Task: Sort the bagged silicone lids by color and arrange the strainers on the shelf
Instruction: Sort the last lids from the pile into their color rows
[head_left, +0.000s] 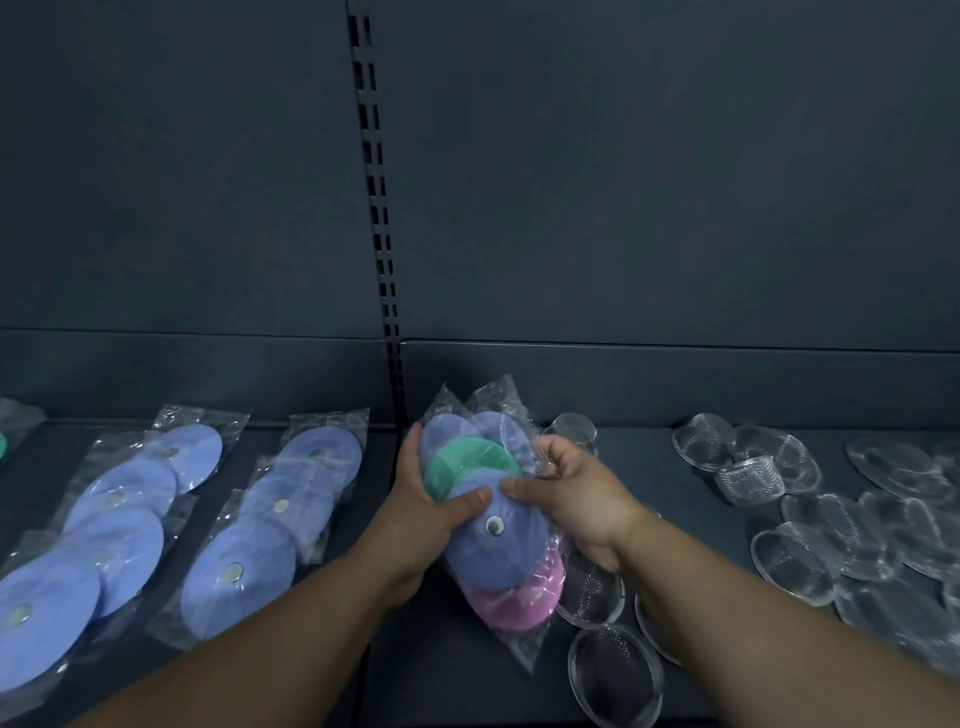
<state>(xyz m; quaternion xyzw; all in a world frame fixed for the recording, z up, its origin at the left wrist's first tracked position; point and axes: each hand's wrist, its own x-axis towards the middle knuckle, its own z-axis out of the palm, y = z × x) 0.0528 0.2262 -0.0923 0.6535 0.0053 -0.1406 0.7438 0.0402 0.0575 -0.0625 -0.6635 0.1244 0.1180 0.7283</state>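
Observation:
I hold a bundle of clear bags with silicone lids (498, 545) over the dark shelf (441, 691). Blue, green (467, 462) and pink (524, 603) lids show in it. My left hand (421, 514) grips the bundle from the left, thumb on the front blue lid. From the right, my right hand (576, 493) holds it, fingers curled round the plastic. Two rows of bagged blue lids (119, 514) (270, 525) lie on the shelf to the left. Metal mesh strainers (831, 519) are scattered on the right.
A dark back panel rises behind the shelf, with a slotted upright (382, 223) in the middle. More strainers (613, 675) lie near the front edge under my right forearm. A green lid edge (2, 449) shows at the far left.

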